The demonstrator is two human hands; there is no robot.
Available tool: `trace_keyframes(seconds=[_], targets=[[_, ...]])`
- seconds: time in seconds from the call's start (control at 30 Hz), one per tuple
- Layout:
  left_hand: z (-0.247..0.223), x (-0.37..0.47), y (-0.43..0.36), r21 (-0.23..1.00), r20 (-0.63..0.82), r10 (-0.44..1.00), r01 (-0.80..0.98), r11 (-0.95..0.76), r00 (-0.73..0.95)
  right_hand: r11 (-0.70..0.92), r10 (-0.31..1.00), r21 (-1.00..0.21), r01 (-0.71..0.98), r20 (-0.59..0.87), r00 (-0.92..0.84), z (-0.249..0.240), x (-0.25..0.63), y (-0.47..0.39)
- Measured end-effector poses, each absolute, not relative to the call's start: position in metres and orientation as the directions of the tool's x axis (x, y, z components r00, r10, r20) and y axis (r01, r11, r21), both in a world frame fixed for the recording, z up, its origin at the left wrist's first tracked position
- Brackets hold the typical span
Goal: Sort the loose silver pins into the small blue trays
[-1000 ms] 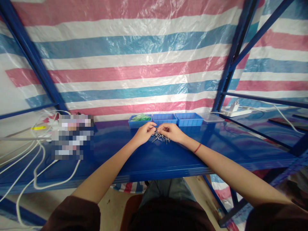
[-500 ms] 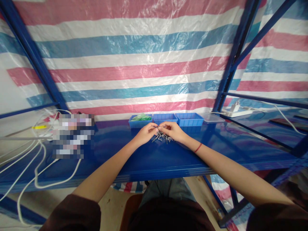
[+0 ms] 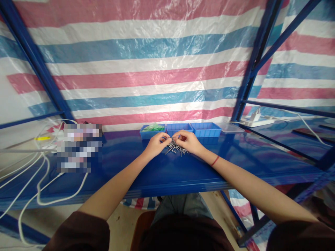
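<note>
On the blue table (image 3: pixel 162 174) lies a loose pile of small metal pieces (image 3: pixel 180 150), thin and screw-like. My left hand (image 3: pixel 157 143) is closed at the pile's left, its thumb and fingertips pinched on something too small to make out. From the right, my right hand (image 3: pixel 188 141) pinches at the pile's back edge, and what its fingertips hold is also too small to name. A narrow gap separates the two sets of fingertips. Behind the hands stand a blue bin with green items (image 3: pixel 153 130), a middle blue bin (image 3: pixel 179 128) and a right blue bin (image 3: pixel 206 129).
White cables (image 3: pixel 43 174) and a pixelated patch cover the table's left side. A clear lid (image 3: pixel 231 128) lies right of the bins, and a white power strip (image 3: pixel 258 120) sits farther right. Blue posts rise before a striped tarp (image 3: pixel 157 73).
My fingertips have drawn slightly apart above the pile. The left hand has shifted a little to the left; the bins and pile look the same.
</note>
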State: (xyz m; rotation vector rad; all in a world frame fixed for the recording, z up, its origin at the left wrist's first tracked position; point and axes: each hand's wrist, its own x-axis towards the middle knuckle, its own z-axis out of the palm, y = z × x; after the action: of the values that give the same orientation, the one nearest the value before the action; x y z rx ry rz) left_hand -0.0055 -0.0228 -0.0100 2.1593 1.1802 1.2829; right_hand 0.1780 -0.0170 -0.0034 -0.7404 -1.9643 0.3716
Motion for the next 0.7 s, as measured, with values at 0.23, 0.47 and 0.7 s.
trace_keyframes(seconds=[0.23,0.47,0.7], targets=[[-0.01,-0.005,-0.023,0.601,0.576,0.783,0.528,-0.6,0.236,0.636,0.771,-0.696,0.332,0.579,-0.265,-0.008,0.18,-0.004],[-0.013,-0.012,-0.026,0.317,0.398,0.778,0.723,-0.614,0.486,0.31,0.904,-0.948,-0.068,0.272,0.331,0.002,0.21,0.019],[-0.015,-0.013,-0.026,0.258,0.315,0.788,0.751,-0.608,0.529,0.118,0.942,-0.968,-0.223,0.038,0.333,0.009,0.227,0.019]])
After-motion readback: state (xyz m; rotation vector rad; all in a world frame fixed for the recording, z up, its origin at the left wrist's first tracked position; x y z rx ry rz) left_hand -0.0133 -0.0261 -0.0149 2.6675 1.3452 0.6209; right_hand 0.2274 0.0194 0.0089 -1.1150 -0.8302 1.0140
